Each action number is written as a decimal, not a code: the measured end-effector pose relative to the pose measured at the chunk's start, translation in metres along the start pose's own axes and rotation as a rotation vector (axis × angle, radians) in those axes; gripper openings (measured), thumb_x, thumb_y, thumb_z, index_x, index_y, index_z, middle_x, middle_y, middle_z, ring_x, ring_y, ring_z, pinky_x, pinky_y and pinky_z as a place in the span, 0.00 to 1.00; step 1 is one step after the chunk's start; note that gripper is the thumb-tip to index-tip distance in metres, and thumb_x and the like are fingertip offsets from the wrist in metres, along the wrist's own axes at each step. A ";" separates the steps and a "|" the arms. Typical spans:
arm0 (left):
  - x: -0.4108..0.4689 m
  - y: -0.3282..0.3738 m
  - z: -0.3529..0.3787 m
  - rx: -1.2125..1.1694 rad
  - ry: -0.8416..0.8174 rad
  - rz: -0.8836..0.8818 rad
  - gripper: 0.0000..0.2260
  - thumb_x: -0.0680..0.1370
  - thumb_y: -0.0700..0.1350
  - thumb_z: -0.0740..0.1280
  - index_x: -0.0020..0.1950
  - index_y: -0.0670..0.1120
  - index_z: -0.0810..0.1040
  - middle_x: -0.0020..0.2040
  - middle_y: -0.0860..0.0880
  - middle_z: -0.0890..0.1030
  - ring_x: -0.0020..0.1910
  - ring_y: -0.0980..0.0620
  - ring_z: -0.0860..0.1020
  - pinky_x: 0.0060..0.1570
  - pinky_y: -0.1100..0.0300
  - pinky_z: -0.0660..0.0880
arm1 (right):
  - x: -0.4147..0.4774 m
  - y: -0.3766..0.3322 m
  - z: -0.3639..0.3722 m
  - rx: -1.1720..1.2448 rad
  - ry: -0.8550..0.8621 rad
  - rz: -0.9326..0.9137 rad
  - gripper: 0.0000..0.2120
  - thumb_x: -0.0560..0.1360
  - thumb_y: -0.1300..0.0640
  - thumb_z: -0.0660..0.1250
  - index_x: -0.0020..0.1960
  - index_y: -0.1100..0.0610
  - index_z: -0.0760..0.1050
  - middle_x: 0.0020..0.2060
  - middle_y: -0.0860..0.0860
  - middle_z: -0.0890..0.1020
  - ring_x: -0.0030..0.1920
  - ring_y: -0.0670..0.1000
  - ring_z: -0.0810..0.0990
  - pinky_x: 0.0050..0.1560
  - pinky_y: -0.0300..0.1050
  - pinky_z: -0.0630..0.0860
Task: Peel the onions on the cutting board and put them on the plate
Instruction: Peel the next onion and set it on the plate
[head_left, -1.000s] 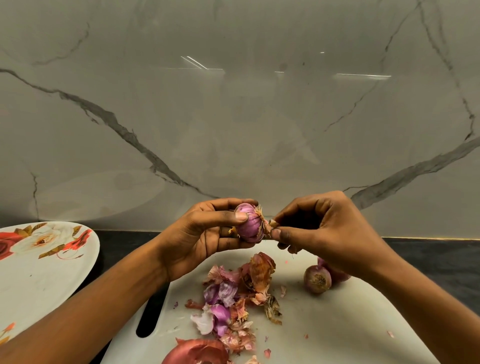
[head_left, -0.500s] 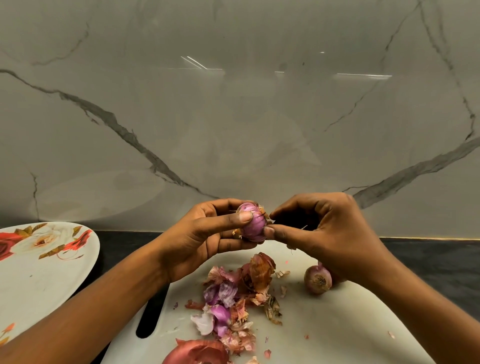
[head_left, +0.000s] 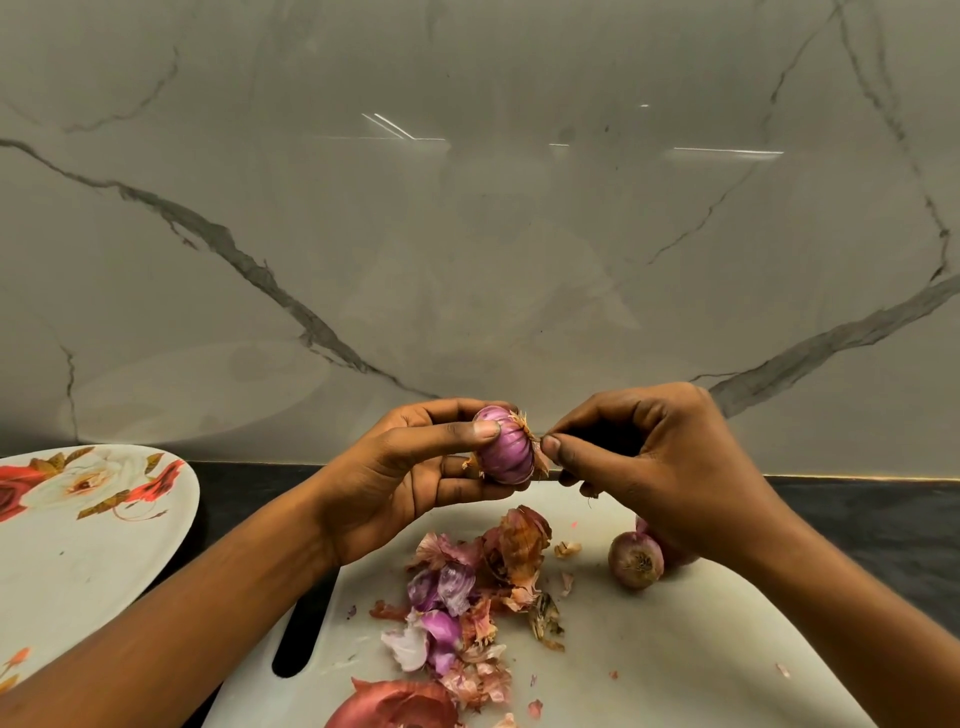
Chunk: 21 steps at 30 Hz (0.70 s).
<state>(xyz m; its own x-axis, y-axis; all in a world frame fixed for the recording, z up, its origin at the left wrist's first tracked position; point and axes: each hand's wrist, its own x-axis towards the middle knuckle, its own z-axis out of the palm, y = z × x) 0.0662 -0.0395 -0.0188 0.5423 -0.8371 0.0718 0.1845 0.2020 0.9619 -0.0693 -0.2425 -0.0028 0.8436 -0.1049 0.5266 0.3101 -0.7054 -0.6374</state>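
The left hand (head_left: 410, 467) grips the onion (head_left: 505, 448) above the board (head_left: 675, 649), thumb over its top and fingers beneath. The onion's axis runs sideways, with the frayed root end facing the right hand (head_left: 649, 462), whose thumb and forefinger pinch the dry skin at that end. The pull likely goes rightward, away from the left hand. The plate (head_left: 78, 571) lies left of the left arm.
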 end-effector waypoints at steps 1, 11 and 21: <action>0.000 0.000 0.000 -0.005 -0.006 -0.002 0.20 0.76 0.41 0.71 0.67 0.39 0.81 0.63 0.32 0.82 0.61 0.29 0.82 0.59 0.48 0.83 | 0.000 0.000 0.000 -0.010 0.009 0.002 0.05 0.76 0.55 0.75 0.49 0.54 0.88 0.38 0.46 0.88 0.38 0.47 0.87 0.39 0.44 0.85; -0.001 0.002 -0.002 -0.030 -0.054 -0.009 0.22 0.73 0.43 0.73 0.67 0.40 0.82 0.64 0.31 0.81 0.61 0.30 0.82 0.59 0.47 0.83 | 0.001 0.002 -0.003 -0.035 0.044 0.017 0.02 0.75 0.60 0.77 0.47 0.55 0.88 0.37 0.46 0.88 0.37 0.46 0.87 0.39 0.40 0.83; 0.000 0.000 -0.002 -0.009 -0.051 -0.021 0.18 0.76 0.41 0.70 0.67 0.40 0.82 0.65 0.31 0.81 0.59 0.30 0.83 0.61 0.46 0.82 | -0.001 -0.005 0.001 -0.005 -0.044 -0.053 0.12 0.71 0.45 0.77 0.50 0.52 0.88 0.39 0.44 0.88 0.41 0.46 0.87 0.39 0.40 0.84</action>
<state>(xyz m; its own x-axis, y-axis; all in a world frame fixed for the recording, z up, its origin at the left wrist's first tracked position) 0.0676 -0.0389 -0.0194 0.4957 -0.8660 0.0656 0.2024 0.1886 0.9610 -0.0711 -0.2383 -0.0009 0.8447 -0.0365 0.5340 0.3527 -0.7125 -0.6066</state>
